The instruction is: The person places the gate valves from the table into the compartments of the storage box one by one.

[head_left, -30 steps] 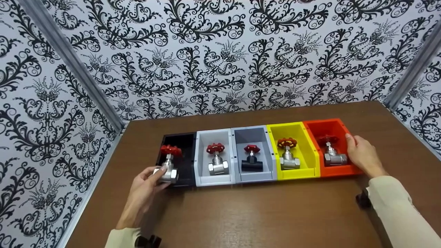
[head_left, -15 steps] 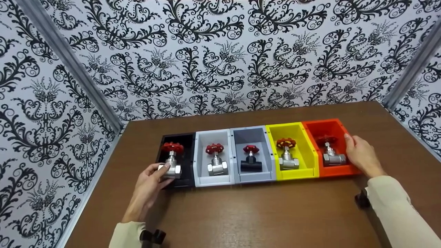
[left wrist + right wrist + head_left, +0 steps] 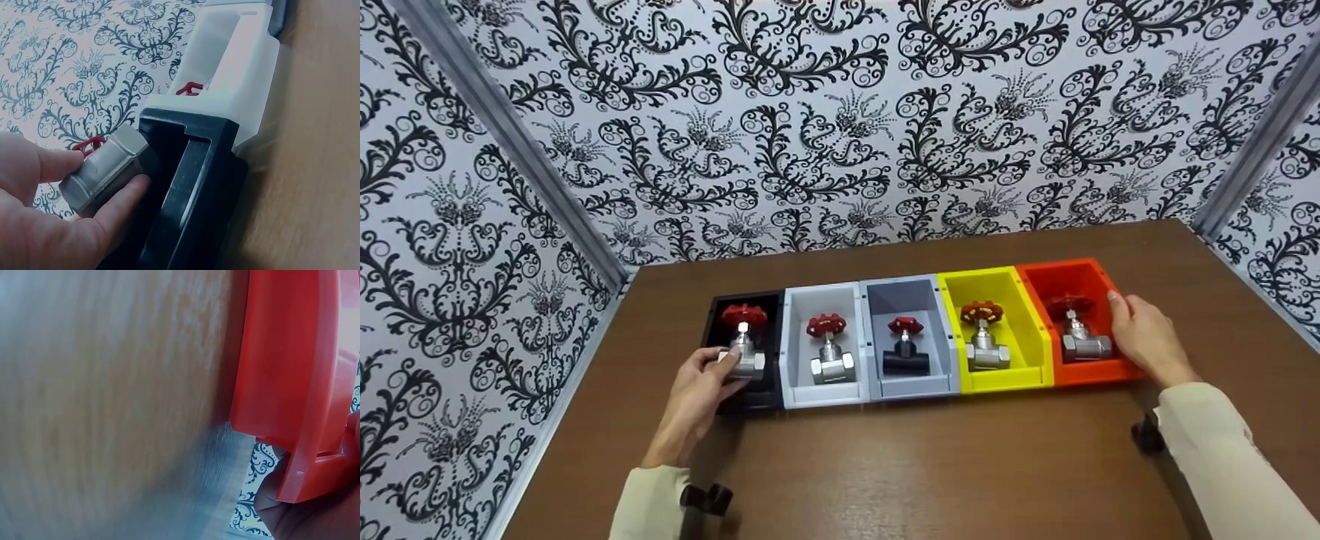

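Note:
My left hand (image 3: pixel 697 394) pinches the silver hexagonal body of a gate valve (image 3: pixel 748 365) with a red handwheel. The valve is upright in the mouth of the black bin (image 3: pixel 754 403), at the left end of a joined row. In the left wrist view, thumb and fingers hold the valve body (image 3: pixel 104 171) from two sides, beside the black bin wall (image 3: pixel 194 169). My right hand (image 3: pixel 1151 341) grips the right wall of the red bin (image 3: pixel 1099 373). In the right wrist view, fingers (image 3: pixel 273 495) curl round the edge of the red bin (image 3: pixel 284 354).
Between them stand a white bin (image 3: pixel 825 395), a grey bin (image 3: pixel 915 385) and a yellow bin (image 3: pixel 1012 380), each with one valve. The grey bin's valve (image 3: pixel 906 360) has a black body. Another silver valve (image 3: pixel 1086 346) lies in the red bin. Patterned walls (image 3: pixel 825 150) enclose the brown table (image 3: pixel 885 465).
My left hand has moved right and slightly up, carrying the valve from the black bin's front left corner further over its inside. My right hand stays on the red bin.

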